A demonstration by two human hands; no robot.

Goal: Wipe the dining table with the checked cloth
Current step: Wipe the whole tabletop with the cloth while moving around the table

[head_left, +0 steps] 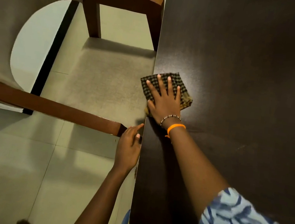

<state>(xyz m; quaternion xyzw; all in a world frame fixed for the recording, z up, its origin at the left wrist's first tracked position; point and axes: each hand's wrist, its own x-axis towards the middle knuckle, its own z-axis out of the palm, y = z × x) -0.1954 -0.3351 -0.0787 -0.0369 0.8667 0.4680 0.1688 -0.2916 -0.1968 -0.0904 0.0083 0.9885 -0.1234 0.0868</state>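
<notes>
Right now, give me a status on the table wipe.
Right hand flat on the cloth, near the table edge. Left hand at that edge, holding nothing. Chair alongside; nothing blocking.

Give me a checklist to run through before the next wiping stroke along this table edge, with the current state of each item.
1. Right hand flat on the checked cloth, fingers spread: ok.
2. Cloth folded into a compact pad: ok.
3. Cloth fully on the dining table: not ok, one corner hangs over the left edge.
4. Left hand steadying at the table edge, out of the cloth's way: ok.
5. Chair clear of the table edge: not ok, its seat sits right against it.
6. Crumbs or marks left ahead of the cloth: cannot tell, the surface is dark and glare covers it.
</notes>
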